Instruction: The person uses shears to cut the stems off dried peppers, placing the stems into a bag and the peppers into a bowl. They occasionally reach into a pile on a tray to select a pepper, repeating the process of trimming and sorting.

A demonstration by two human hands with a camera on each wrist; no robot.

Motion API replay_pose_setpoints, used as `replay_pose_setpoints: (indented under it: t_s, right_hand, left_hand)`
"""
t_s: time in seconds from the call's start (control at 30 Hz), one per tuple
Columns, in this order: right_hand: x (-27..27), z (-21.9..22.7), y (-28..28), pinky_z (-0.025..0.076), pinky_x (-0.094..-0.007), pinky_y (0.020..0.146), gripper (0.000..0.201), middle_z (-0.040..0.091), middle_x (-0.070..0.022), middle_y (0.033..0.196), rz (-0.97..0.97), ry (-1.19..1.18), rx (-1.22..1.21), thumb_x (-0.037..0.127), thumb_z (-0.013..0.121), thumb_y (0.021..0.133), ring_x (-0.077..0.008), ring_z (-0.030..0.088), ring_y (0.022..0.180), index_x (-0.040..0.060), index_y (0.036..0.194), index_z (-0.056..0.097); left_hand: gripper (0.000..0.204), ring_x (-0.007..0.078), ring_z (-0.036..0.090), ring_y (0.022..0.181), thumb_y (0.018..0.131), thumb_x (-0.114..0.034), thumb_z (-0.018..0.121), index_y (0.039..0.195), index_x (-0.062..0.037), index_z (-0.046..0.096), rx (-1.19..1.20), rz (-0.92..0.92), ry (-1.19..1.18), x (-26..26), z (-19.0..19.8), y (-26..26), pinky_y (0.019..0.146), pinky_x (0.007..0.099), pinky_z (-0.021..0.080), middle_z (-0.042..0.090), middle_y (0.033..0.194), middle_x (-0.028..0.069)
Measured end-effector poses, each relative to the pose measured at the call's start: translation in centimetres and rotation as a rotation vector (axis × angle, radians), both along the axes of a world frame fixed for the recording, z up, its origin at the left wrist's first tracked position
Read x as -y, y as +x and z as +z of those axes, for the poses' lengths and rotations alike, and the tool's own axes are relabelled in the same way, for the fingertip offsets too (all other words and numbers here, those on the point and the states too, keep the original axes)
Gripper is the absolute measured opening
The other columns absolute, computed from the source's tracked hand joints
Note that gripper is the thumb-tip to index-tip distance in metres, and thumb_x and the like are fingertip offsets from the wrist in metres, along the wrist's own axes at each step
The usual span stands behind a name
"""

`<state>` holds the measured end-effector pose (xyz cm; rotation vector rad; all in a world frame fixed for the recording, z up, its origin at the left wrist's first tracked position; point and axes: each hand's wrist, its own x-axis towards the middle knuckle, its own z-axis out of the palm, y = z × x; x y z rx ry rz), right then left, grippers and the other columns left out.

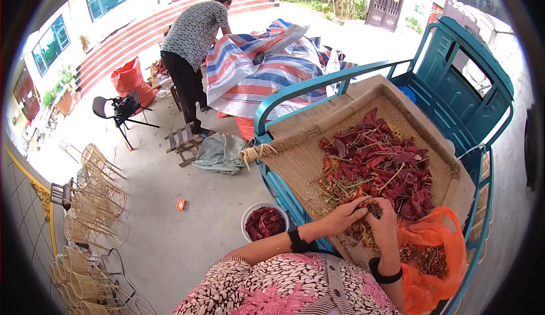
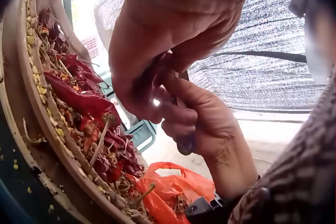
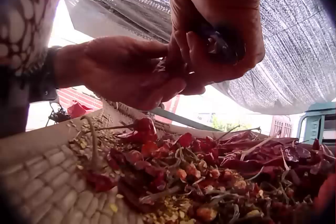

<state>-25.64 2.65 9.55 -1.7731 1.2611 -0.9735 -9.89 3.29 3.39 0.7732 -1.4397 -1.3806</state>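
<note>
Both hands (image 1: 366,217) pinch one dried chili (image 2: 152,79) between them.

Woven tray (image 1: 295,156): near-left weave bare, passable; dried chillies (image 1: 380,167) crowd centre; orange bag (image 1: 431,258) apparently blocks right corner.

A woven tray (image 1: 295,156) lies on the cart bed (image 1: 448,76). Dried chillies (image 1: 380,161) are heaped at its centre. Both hands, left hand (image 1: 340,217) and right hand (image 1: 383,224), meet over the near edge. A plastic bag (image 1: 437,258) hangs at the near right corner. A bowl (image 1: 264,222) sits on the ground left of the cart.
</note>
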Motion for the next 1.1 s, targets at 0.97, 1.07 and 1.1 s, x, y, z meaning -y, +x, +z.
replay_pose_setpoints:
  t_s: [0.97, 1.07, 1.1]
  right_hand:
    - [-3.3, 1.2, 3.2, 0.053, -0.0322, 0.066, 0.021, 0.065, -0.0099, 0.093, -0.018, -0.582, -0.086, -0.004, 0.068, 0.08, -0.0255, 0.067, 0.08, 0.0059, 0.098, 0.063]
    - [-3.5, 1.1, 3.3, 0.048, -0.0273, 0.06, 0.009, 0.064, -0.0064, 0.083, -0.063, -0.38, 0.001, 0.002, 0.064, 0.089, -0.0141, 0.061, 0.069, 0.005, 0.097, 0.063]
    - [-3.6, 1.2, 3.3, 0.046, -0.026, 0.058, 0.007, 0.064, -0.0057, 0.081, -0.082, -0.268, 0.046, 0.003, 0.063, 0.091, -0.0116, 0.059, 0.066, 0.0047, 0.097, 0.062]
  left_hand:
    - [0.038, 0.0114, 0.049, 0.1, 0.098, -0.03, 0.056, 0.125, -0.0038, 0.052, -0.517, -0.312, 0.481, -1.4, 0.9, 3.8, 0.09, 0.0275, 0.04, 0.054, 0.111, -0.0001]
    - [0.031, 0.0109, 0.05, 0.095, 0.096, -0.032, 0.06, 0.114, -0.0067, 0.056, -0.449, -0.235, 0.44, -1.7, 1.6, 3.5, 0.087, 0.027, 0.04, 0.055, 0.107, -0.0003]
    - [0.03, 0.0107, 0.05, 0.094, 0.096, -0.031, 0.06, 0.113, -0.0069, 0.057, -0.468, -0.24, 0.436, -1.6, 1.3, 3.6, 0.087, 0.0271, 0.041, 0.056, 0.105, -0.0004]
